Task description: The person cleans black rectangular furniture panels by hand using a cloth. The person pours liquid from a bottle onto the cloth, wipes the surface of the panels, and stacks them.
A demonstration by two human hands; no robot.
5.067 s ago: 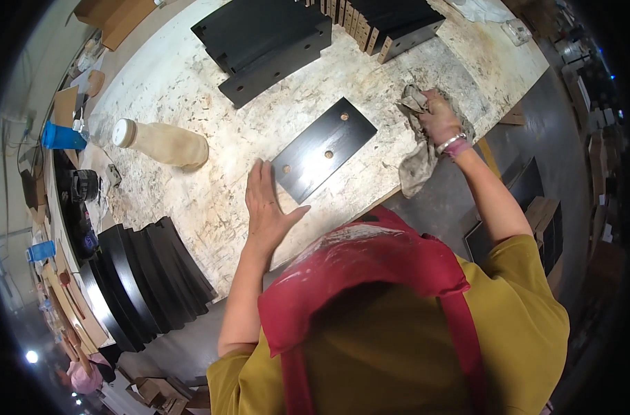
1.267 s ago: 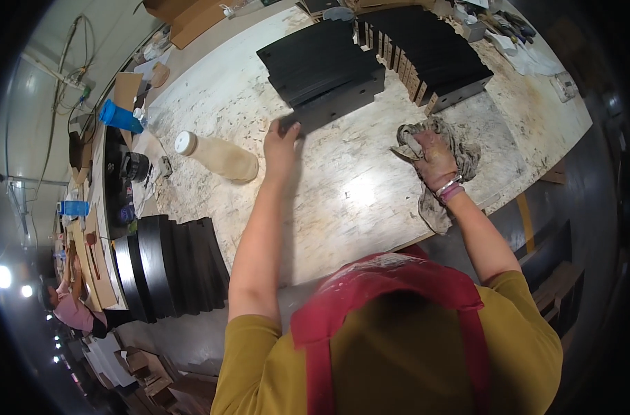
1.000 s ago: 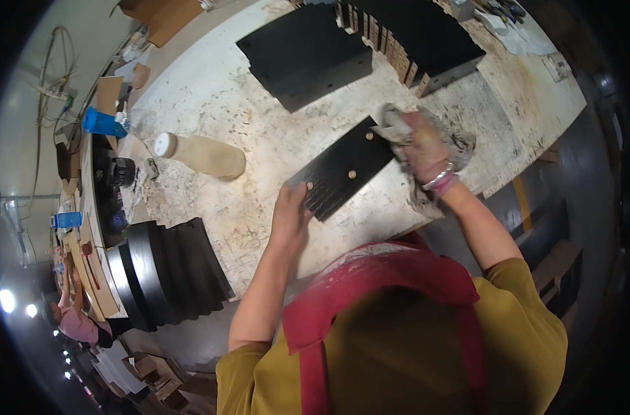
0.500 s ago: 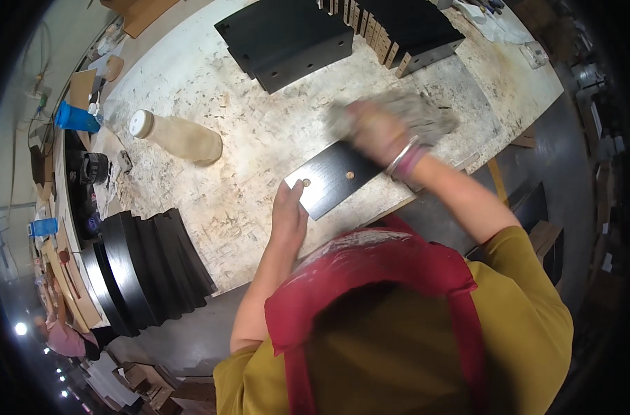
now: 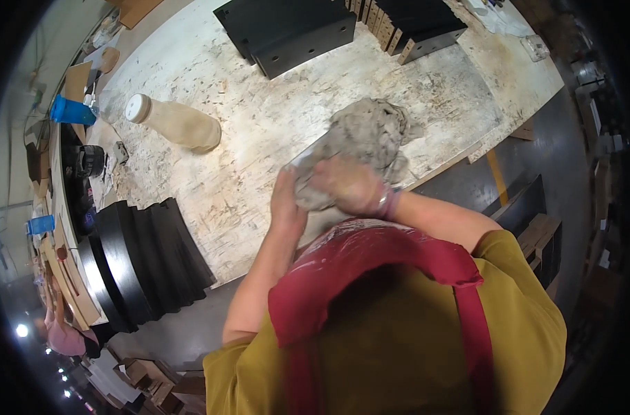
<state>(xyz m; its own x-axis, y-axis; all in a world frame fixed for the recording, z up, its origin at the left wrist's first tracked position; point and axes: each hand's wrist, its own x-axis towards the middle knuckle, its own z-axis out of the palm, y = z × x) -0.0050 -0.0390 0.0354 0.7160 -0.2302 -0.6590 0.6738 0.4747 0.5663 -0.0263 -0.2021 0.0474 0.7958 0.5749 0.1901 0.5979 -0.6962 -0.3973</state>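
A crumpled grey rag (image 5: 370, 131) lies over a flat black panel (image 5: 305, 155), hiding nearly all of it. My right hand (image 5: 353, 185), slightly blurred, is closed on the rag and presses it down on the panel's near left part. At the panel's left end, my left hand (image 5: 286, 200) grips the edge; its fingertips are partly hidden. The panel lies on the worn, white-stained worktable (image 5: 252, 162) close to my body.
A capped bottle of cloudy liquid (image 5: 176, 124) lies tilted at left. Black panels (image 5: 294, 34) are stacked at the back, beside a row of black pieces (image 5: 425, 31). Curved black panels (image 5: 142, 263) stand at the near left. A blue cup (image 5: 72, 109) is at the far left edge.
My right hand has swept the rag left and toward me, from the panel's far right end to its left end. The rag now covers the panel's two holes. My left hand stays at the edge.
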